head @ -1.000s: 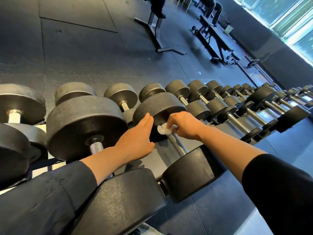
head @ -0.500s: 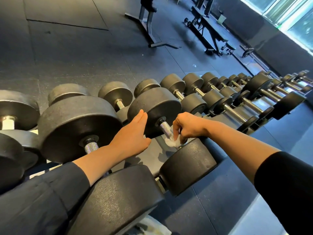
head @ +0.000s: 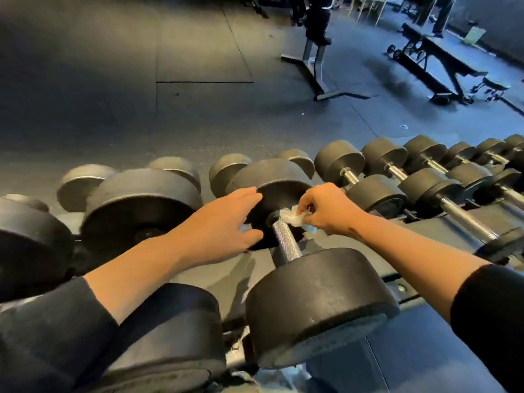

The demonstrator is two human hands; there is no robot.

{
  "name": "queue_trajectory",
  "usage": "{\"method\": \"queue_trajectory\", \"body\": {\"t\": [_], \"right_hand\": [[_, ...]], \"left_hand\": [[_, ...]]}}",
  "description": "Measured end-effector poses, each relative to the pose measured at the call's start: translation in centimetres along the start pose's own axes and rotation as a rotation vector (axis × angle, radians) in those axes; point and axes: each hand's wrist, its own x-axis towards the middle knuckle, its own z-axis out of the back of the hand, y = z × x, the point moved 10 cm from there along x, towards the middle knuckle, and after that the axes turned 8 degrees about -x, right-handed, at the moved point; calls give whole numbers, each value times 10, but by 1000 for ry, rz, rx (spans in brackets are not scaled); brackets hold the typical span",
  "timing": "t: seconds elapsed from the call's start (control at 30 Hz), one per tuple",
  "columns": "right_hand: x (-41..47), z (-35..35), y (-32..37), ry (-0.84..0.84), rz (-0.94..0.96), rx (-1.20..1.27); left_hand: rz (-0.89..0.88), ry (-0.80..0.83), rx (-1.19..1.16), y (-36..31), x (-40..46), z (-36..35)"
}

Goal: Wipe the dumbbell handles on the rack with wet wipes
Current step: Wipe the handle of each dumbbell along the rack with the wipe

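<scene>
Dumbbell handle (head: 286,242) mid-wipe: right hand (head: 326,211) fingers pinch wet wipe (head: 292,217) at its far end; left hand (head: 226,222) released, flat on far head. Handles rightward of it probably remain.

A dark rubber-tiled floor (head: 127,89) fills the far half of the scene, its tile seams running as thin lines. At far centre stands a metal stand (head: 317,66) with a T-shaped base resting flat on the floor. To the far right a black padded weight bench (head: 442,62) sits tilted, with small wheels at its far end. Just right of it is a low round stool (head: 496,85) on castors. A pale green box (head: 475,34) stands at the far right.
</scene>
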Motion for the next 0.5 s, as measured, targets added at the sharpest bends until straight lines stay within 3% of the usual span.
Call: {"method": "queue_trajectory", "body": {"t": [0.2, 0.5], "right_hand": [[-3, -19, 0, -59, 218, 148], [-19, -27, 6, -90, 389, 511]], "left_hand": [[184, -177, 42, -33, 12, -23], [468, -503, -52, -35, -7, -23]]}}
